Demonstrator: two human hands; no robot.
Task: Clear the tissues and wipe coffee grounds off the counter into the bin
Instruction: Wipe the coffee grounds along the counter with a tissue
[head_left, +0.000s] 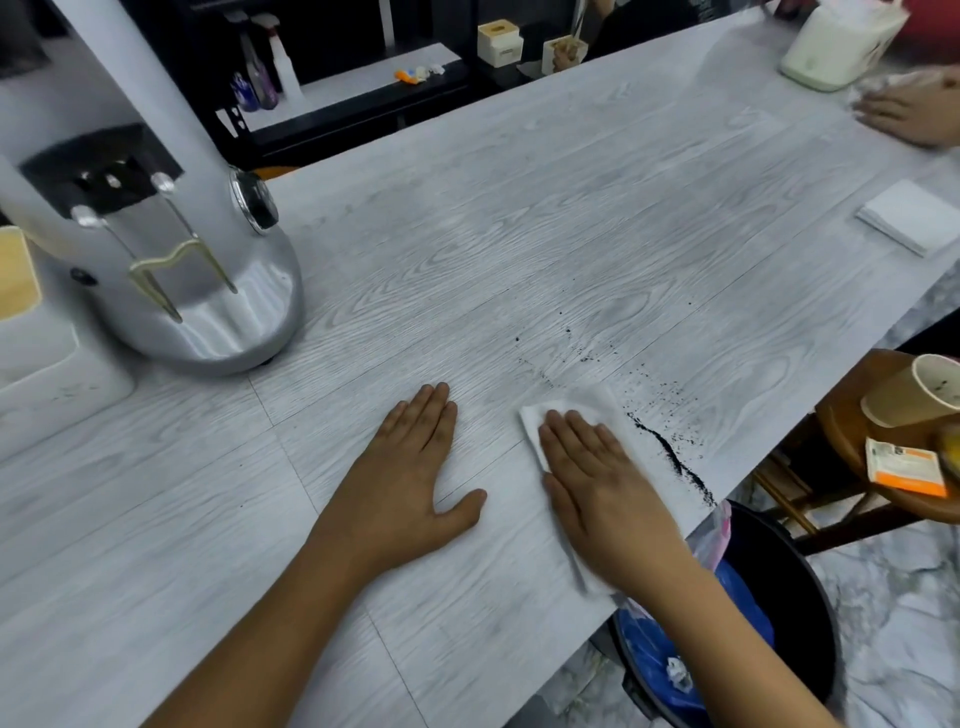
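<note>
Coffee grounds (670, 460) lie on the counter (519, 249) near its right edge, directly above the bin (779, 597) that stands on the floor below. They form one dense dark ridge running diagonally toward the edge, with finer specks scattered beyond it toward the middle of the counter.

The right hand (602, 483) presses flat on a white tissue (571, 410), fingers straight and close together, just left of the ridge. The left hand (410, 467) rests flat on the bare counter beside it, fingers together, thumb spread, holding nothing.

Procedure for the current step, as judged from this position:
- Keep the palm flat so the tissue edge stays in full contact with the surface.
- Sweep toward the right edge in one stroke, gathering the scattered specks into the ridge first.
- Aim the stroke at the bin opening; grounds pushed too far forward risk missing it.

A stack of folded tissues (909, 215) sits farther along the right edge.
</note>
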